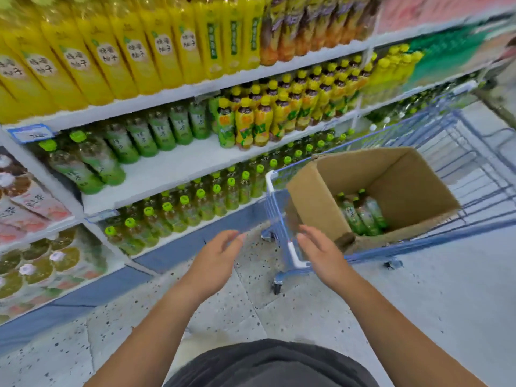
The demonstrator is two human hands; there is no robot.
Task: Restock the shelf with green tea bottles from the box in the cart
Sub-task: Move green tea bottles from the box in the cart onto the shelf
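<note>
A: Hands?
B: The left hand (215, 261) and right hand (321, 255) are held low over the floor (418, 303), palms turned toward each other. Nothing is gripped. The fingers (234, 238) are relaxed and loosely spread, and a wide gap is kept between the hands.

A: Why held so?
B: It is judged a ready pose for a reach into the box (315, 202). The right hand is seen in front of the cart's near end; contact cannot be told.

A: Task bottles?
B: A few green tea bottles (363, 216) are seen at the bottom of the box, against its near-right side, caps pointed far. Lying or leaning cannot be told. The box is seated in the cart (363, 138) with its top opened, so access from above is given.

A: Shelf?
B: The middle shelf (181, 163) is shown with a bare white strip along its front. Matching green-label bottles (125, 143) are ranked along its back, with some tipped over at the left end. That strip is taken as the target. The cart is parked just beside the shelving, on the right, presumably so carries are kept short.

A: Other stock?
B: Yellow-capped bottles (259, 121) are ranked to the right on that shelf, and green-capped bottles (195, 202) on the shelf below.

A: Progress?
B: Judged late, since little is left in the box.
</note>
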